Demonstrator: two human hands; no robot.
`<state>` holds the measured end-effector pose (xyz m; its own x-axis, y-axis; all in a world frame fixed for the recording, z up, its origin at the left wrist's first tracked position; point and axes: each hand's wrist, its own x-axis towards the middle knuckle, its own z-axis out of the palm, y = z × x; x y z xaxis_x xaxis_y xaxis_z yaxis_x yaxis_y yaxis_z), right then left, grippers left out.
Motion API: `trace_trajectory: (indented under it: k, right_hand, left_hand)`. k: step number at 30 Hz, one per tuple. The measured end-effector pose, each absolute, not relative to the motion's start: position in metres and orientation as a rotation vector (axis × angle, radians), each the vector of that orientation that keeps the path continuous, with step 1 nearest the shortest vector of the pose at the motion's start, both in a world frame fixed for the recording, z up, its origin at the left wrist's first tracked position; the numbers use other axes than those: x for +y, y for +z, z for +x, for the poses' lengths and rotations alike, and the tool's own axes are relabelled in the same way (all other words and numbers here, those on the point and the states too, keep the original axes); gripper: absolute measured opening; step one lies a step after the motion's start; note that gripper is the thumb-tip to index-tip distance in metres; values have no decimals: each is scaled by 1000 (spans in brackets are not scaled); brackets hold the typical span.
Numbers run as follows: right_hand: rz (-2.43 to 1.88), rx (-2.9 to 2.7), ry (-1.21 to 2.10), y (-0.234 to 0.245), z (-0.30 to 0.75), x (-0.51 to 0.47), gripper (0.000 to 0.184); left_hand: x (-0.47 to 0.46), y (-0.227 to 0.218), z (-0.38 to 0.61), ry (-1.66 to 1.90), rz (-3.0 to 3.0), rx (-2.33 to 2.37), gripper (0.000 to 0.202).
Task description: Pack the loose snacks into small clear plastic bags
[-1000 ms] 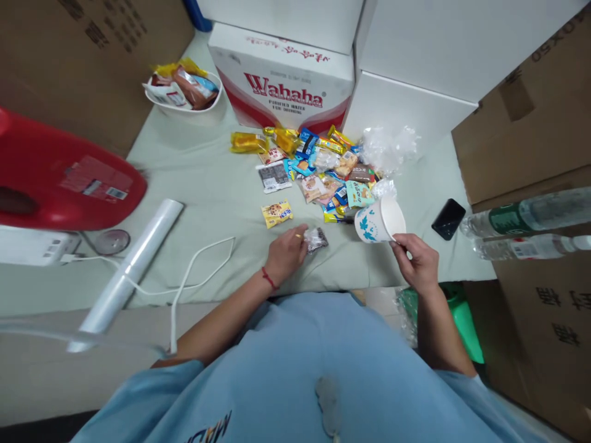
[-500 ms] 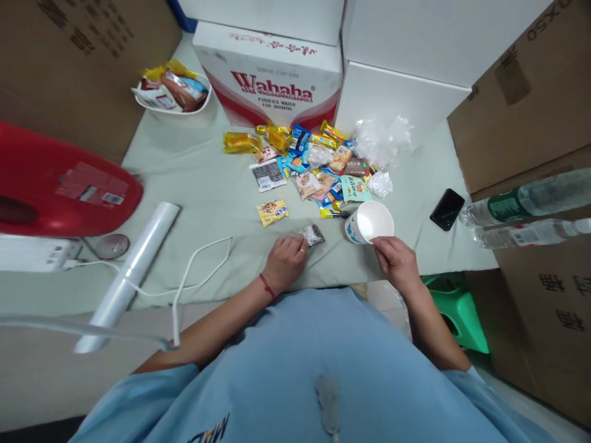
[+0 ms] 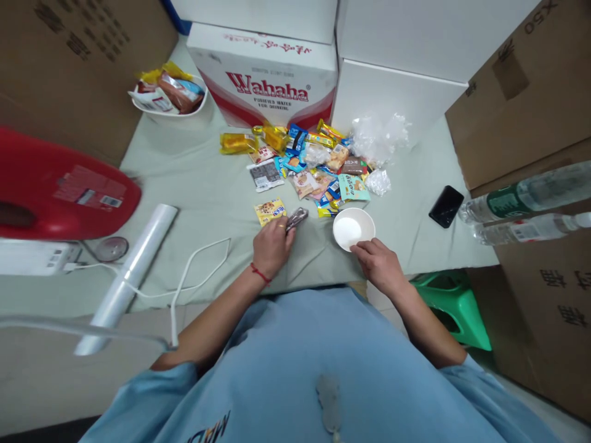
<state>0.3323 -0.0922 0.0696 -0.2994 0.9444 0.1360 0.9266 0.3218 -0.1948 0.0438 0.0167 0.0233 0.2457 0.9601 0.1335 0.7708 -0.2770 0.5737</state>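
Note:
My left hand [image 3: 271,246] pinches a small dark snack packet [image 3: 297,218] and holds it just above the pale green cloth, beside a yellow cookie packet [image 3: 269,211]. My right hand [image 3: 378,263] grips the near rim of a white paper cup [image 3: 353,229], which stands upright on the cloth with its empty inside showing. Just beyond the cup lies a pile of several small snack packets [image 3: 318,166].
A Wahaha carton [image 3: 263,80] and white boxes stand at the back, cardboard boxes at both sides. A white bowl of snacks [image 3: 166,98] is back left. A red object [image 3: 60,191], plastic-wrap roll [image 3: 129,277], white cable [image 3: 198,271], black phone [image 3: 446,206], water bottles [image 3: 526,215] and green stool [image 3: 457,307] surround me.
My right hand turned the cup from lying tilted to standing upright and moved it left. My left hand lifted the dark packet and carried it toward the yellow cookie packet.

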Motion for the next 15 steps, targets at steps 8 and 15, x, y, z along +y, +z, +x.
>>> trace_trajectory:
  k: [8, 15]
  right_hand:
    - [-1717, -2116, 75, 73, 359, -93, 35]
    - [-2237, -1606, -389, 93, 482, -18, 32]
  left_hand:
    - [22, 55, 51, 866, 1300, 1311, 63]
    - [-5, 50, 32, 811, 899, 1374, 85]
